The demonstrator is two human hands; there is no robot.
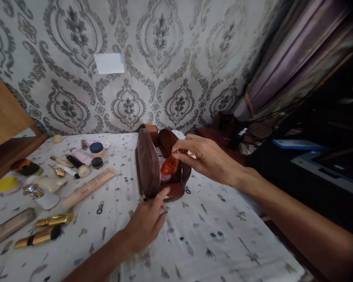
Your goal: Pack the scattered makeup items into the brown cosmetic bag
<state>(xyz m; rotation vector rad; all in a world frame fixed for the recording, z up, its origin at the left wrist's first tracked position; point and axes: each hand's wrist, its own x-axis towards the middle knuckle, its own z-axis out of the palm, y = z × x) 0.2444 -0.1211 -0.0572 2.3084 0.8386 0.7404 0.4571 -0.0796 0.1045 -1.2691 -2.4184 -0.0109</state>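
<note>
A brown makeup bag (pixel 147 164) stands unzipped on the table, its opening facing right and toward me. My right hand (pixel 204 158) pinches a translucent orange, rounded item (pixel 170 165) by its top, at the bag's mouth. Whether it is a small bottle I cannot tell. Something pale shows behind it inside the bag. My left hand (pixel 147 219) grips the bag's lower front edge, the index finger resting on the lowered flap near the zip and the other fingers curled below.
Cosmetics lie on the left: a beige tube (pixel 90 188), a navy-lidded jar (pixel 97 149), a gold tube (pixel 38 237) and a white bottle (pixel 42 196), among several others. A patterned cloth (pixel 194 250) covers the table. Beyond its right edge are dark clutter and a blue-edged object (pixel 297 145).
</note>
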